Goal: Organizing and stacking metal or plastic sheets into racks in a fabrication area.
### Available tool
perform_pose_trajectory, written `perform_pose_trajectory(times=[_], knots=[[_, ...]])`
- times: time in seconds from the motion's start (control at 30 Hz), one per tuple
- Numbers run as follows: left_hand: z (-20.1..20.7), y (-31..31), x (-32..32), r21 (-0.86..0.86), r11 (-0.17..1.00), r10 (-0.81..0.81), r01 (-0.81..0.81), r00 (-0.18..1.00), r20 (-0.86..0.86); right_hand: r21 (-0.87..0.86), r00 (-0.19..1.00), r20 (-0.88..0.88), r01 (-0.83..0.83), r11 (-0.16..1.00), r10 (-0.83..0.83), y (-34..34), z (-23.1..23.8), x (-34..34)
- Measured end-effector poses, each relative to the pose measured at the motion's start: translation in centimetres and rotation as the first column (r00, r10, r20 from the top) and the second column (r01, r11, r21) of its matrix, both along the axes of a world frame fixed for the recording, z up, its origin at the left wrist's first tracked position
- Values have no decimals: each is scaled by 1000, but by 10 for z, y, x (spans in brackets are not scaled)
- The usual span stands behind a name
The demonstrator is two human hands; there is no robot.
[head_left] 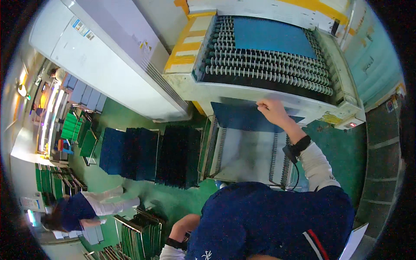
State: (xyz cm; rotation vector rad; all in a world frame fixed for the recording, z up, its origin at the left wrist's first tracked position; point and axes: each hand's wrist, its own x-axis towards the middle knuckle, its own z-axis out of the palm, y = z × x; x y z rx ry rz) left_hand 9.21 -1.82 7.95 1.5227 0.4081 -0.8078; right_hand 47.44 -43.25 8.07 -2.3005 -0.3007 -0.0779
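My right hand point(272, 111) is closed at the upper edge of a dark blue panel point(236, 116), which stands in front of the roller machine. Below the panel is a pale rack point(242, 151) with toothed strips down both sides; the panel's lower edge lies at the rack's far end. On the machine's rows of white rollers point(268, 71) rests a lighter blue panel point(273, 37). My left hand point(187, 224) is low beside my body, away from the panels, with its fingers mostly hidden.
Racks packed with dark panels point(130, 154) stand to the left of the pale rack. A tall white cabinet point(108, 56) borders the machine. Another person point(82, 210) bends at the lower left, near racks of green panels point(138, 236). Grey shelving point(381, 173) lines the right.
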Motion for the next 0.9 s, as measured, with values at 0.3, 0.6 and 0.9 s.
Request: perform_pose_trajectory(times=[0.3, 0.6, 0.9], knots=[[-12, 7, 10, 314, 805, -580, 503, 779, 239, -516, 982, -187, -106, 850, 9, 15, -42, -20], [-51, -4, 1, -43, 844, -476, 535, 784, 398, -664, 977, -155, 8, 748, -148, 2, -60, 7], [-133, 5, -19, -37, 689, -696, 724, 675, 244, -722, 999, -31, -14, 692, -12, -3, -80, 21]])
